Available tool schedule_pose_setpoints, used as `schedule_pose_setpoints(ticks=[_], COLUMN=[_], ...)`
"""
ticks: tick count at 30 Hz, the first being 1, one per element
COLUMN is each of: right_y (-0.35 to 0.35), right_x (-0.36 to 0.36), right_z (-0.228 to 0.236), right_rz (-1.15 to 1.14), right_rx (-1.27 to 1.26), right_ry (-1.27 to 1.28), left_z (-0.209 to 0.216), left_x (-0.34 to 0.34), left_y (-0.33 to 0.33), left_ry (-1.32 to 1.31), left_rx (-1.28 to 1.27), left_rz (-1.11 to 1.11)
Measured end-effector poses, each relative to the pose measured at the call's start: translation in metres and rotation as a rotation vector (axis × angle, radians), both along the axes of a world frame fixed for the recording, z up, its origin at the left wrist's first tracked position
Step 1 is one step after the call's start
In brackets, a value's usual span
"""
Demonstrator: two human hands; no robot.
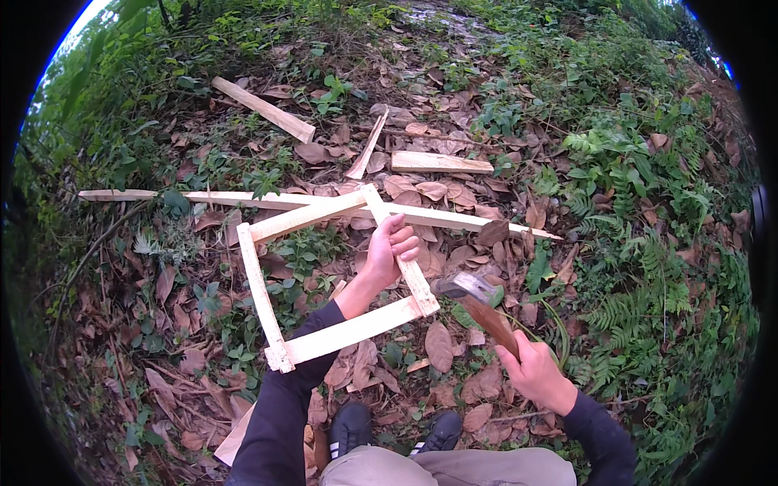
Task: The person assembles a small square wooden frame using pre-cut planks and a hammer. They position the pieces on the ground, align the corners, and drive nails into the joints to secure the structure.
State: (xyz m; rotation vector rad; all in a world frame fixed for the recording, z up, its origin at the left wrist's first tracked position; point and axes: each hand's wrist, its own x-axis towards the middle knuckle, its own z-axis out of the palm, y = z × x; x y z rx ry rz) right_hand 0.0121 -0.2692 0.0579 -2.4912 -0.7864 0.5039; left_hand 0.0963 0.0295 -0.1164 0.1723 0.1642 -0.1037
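A four-sided frame of pale wooden strips point(348, 333) is held up in front of me. My left hand point(391, 249) reaches through its opening and wraps its fingers round the right-hand strip. In my right hand point(535, 374) is a hammer point(488, 318), gripped by its brown wooden handle. The hammer's metal head is close to the frame's lower right corner; whether they touch I cannot tell. Part of my left forearm is hidden behind the frame's lower strip.
A long thin wooden strip point(478, 221) lies across the ground behind the frame. Farther off are a plank point(263, 108), a split sliver point(369, 146) and a short board point(442, 163). Another wood piece point(235, 437) is by my shoes point(352, 428). Dry leaves, ferns point(624, 304) and low plants surround everything.
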Motion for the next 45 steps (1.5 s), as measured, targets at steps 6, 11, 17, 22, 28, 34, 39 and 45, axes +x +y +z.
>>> schedule_pose_setpoints(ticks=[6, 11, 17, 22, 28, 34, 39, 45], right_y=[0.013, 0.0, 0.013, 0.006, 0.006, -0.003, 0.014, 0.003], right_x=[0.008, -0.008, -0.005, -0.009, -0.001, -0.014, -0.014, -0.021], right_z=[0.029, -0.011, 0.0, -0.008, 0.001, -0.02, -0.009, -0.016], right_rz=[-0.043, -0.049, 0.071, 0.042, 0.019, -0.022, -0.004, -0.058], right_rx=[0.128, 0.191, -0.046, 0.035, 0.038, 0.126, -0.019, 0.156], right_ry=[-0.117, -0.153, 0.032, -0.054, -0.067, -0.04, 0.072, -0.134], left_z=[0.0, 0.006, 0.001, 0.001, 0.004, 0.011, 0.003, 0.002], left_x=[-0.001, 0.004, -0.003, 0.002, 0.0, 0.002, -0.002, 0.002], left_y=[0.003, -0.005, 0.0, 0.0, -0.002, -0.004, -0.008, -0.002], left_ry=[0.016, 0.028, 0.049, 0.023, 0.095, 0.084, 0.06, 0.065], left_rx=[-0.005, -0.001, 0.047, 0.049, 0.059, 0.039, 0.074, 0.029], left_rz=[0.011, 0.007, 0.003, -0.02, -0.005, -0.024, -0.053, -0.038])
